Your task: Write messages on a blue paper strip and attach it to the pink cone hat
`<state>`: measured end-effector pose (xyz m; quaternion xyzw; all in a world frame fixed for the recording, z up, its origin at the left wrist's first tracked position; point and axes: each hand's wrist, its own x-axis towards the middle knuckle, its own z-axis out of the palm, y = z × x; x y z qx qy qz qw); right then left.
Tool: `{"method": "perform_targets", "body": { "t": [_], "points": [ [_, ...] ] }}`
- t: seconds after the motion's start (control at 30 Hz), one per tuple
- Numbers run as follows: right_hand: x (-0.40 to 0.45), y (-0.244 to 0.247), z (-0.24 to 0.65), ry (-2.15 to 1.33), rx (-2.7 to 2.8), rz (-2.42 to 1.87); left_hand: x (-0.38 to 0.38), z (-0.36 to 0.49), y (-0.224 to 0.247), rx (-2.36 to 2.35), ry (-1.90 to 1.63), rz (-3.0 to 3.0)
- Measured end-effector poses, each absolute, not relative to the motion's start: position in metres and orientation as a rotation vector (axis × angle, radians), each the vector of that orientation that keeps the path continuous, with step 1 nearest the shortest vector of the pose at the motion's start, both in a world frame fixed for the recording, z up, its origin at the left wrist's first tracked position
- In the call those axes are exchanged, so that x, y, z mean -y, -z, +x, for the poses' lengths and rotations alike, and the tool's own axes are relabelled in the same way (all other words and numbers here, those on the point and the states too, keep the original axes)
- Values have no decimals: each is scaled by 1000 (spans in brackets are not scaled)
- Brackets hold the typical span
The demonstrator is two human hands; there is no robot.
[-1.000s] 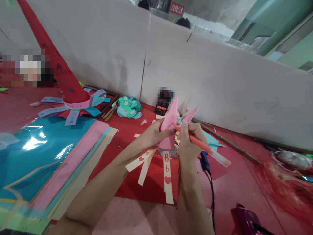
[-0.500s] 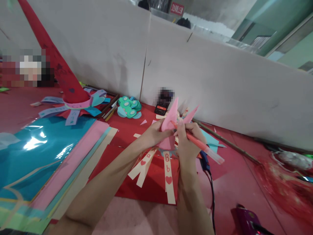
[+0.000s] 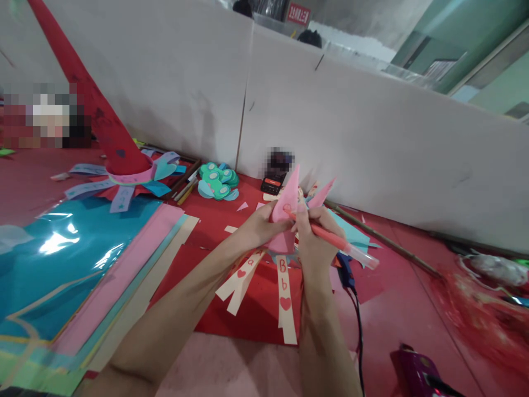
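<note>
The pink cone (image 3: pixel 289 198), a small red mark (image 3: pixel 286 207) on its side, points to one o'clock above lettered strips (image 3: pixel 286 295) at six, gripped from eight o'clock by the left hand (image 3: pixel 263 226), while the right hand (image 3: pixel 316 246), at four, grips a red pen (image 3: pixel 330 237) slanting ten to four towards that mark

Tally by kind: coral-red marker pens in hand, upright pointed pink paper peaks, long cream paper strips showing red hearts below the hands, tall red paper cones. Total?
Coral-red marker pen: 1
Pink paper peaks: 2
Cream heart strips: 2
Red paper cone: 1
Total: 6
</note>
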<state>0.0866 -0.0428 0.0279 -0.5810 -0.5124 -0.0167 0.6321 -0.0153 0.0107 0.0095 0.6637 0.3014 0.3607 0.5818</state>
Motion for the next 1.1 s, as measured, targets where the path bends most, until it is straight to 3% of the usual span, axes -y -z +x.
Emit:
{"method": "perform_targets", "body": {
  "t": [1.1],
  "points": [
    [42,-22,95,-46,1167,-1291,-9,-19,-20,-753,-703,1625]
  ]
}}
